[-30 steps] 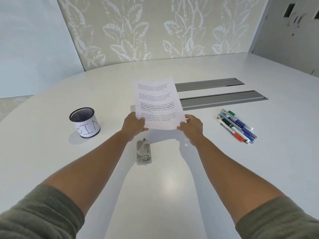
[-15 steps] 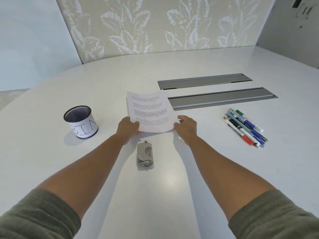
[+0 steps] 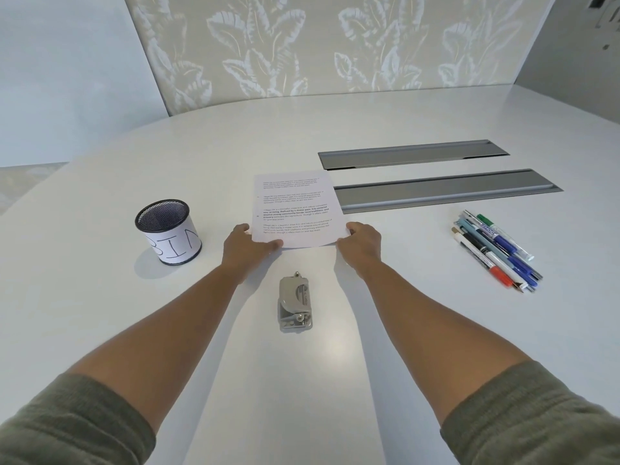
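A printed sheet of paper [image 3: 295,209] lies low over the white table [image 3: 335,380], nearly flat, its far end pointing away from me. My left hand [image 3: 246,248] pinches its near left corner, thumb on top. My right hand [image 3: 360,245] grips its near right corner. A small silver hole punch [image 3: 295,305] sits on the table just in front of the paper, between my forearms.
A black mesh cup [image 3: 169,236] labelled BIN stands to the left. Several pens and markers [image 3: 495,251] lie in a bunch at the right. Two grey cable trays [image 3: 446,189] are set into the table behind the paper. A leaf-patterned wall stands at the back.
Both hands have lowered the paper from an upright, raised position down toward the table, so it now lies almost flat. The grip on both corners is unchanged.
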### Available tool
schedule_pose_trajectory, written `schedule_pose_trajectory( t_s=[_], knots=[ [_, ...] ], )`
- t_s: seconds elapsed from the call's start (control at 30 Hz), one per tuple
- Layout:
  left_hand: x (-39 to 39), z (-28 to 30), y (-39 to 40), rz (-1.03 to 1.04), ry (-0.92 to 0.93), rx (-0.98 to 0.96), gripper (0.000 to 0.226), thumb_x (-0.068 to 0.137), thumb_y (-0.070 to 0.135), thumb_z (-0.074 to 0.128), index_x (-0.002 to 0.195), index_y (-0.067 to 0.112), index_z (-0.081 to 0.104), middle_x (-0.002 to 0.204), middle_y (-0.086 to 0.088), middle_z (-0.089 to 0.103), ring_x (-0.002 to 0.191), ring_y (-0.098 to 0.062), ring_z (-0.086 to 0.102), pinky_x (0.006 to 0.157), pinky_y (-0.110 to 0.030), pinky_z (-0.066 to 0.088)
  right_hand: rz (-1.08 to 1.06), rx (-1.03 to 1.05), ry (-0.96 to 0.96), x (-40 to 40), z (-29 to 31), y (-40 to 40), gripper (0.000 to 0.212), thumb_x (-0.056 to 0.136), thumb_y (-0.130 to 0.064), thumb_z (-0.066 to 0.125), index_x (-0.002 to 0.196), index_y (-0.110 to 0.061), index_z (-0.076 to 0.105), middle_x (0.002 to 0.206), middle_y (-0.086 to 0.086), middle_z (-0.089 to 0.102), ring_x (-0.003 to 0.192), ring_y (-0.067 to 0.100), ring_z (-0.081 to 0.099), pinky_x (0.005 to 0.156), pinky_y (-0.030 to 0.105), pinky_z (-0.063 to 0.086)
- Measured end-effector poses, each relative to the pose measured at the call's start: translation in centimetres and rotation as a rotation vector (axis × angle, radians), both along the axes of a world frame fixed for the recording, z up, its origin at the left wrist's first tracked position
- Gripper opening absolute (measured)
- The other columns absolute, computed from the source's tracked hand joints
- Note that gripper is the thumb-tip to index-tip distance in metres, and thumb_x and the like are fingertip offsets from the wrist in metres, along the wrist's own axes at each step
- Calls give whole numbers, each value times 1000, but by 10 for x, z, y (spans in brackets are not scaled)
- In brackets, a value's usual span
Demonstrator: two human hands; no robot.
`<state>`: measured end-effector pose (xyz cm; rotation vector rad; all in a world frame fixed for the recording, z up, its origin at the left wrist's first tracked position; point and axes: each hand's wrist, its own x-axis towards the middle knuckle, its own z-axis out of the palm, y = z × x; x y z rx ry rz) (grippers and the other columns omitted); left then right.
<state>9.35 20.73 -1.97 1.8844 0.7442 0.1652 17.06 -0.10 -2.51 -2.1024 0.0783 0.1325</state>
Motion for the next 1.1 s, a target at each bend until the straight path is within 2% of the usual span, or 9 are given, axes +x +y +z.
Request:
schedule_pose_trajectory(
  t_s=[0.17,0.37,0.47,0.53,0.6,0.73,0.87,0.97,1.1],
  knots=[
    [-11,-2,-2,-41,-48,148,33,73,15,81,82,29,53,80,10,66,88,-21,66,70,-25,49,44,-63,-12,0,-1,4,48,75,8,47,63,-26,16,65,-10,19,52,9,17,35,19,15],
    [-10,-9,2,-11,-90,188,25,75,18,79,78,28,56,80,6,69,79,-13,66,65,-22,48,68,-120,-50,2,-8,9,42,75,4,44,62,-26,19,71,-10,29,56,10,26,45,21,15],
    [-8,-13,5,5,-95,198,23,72,22,78,89,16,64,87,0,75,82,-17,68,67,-23,48,61,-113,-37,5,-12,10,35,80,-2,45,65,-32,36,95,-1,46,76,19,41,56,17,30],
    [-7,-15,5,8,-99,189,27,73,21,79,75,28,53,91,-6,74,79,-17,61,65,-23,44,60,-75,-25,7,-16,10,32,85,-7,48,101,-29,65,120,4,52,99,23,57,79,19,40],
    [-7,-13,3,28,-106,182,43,75,19,80,69,34,40,89,-5,69,80,-16,57,63,-18,39,42,-63,-10,7,-17,10,47,89,-9,49,134,-20,57,136,5,45,115,21,58,87,20,38],
    [-5,-18,4,51,-103,183,50,75,20,81,67,35,34,83,1,63,80,-16,54,59,-13,34,32,-26,-43,4,-18,11,46,93,-10,50,138,-18,53,136,7,39,118,20,59,97,26,44],
    [-3,-22,8,57,-80,217,29,74,26,84,87,31,59,100,-1,59,90,-18,58,74,-24,46,36,-14,-69,2,-21,12,43,93,-11,51,135,-16,54,130,6,42,121,20,58,106,34,44],
    [-3,-29,12,76,-60,210,81,70,38,85,140,13,53,134,-5,57,122,-17,58,100,-33,47,51,-21,-105,-1,-24,9,43,92,-11,51,135,-15,53,124,4,47,125,20,52,106,32,41],
    [-18,-28,3,108,-140,219,68,73,39,80,133,19,54,127,-1,55,101,-6,63,92,-30,49,51,-37,-160,-13,-30,2,45,91,-15,54,136,-15,52,136,6,46,129,12,43,104,29,40]
  ],
)
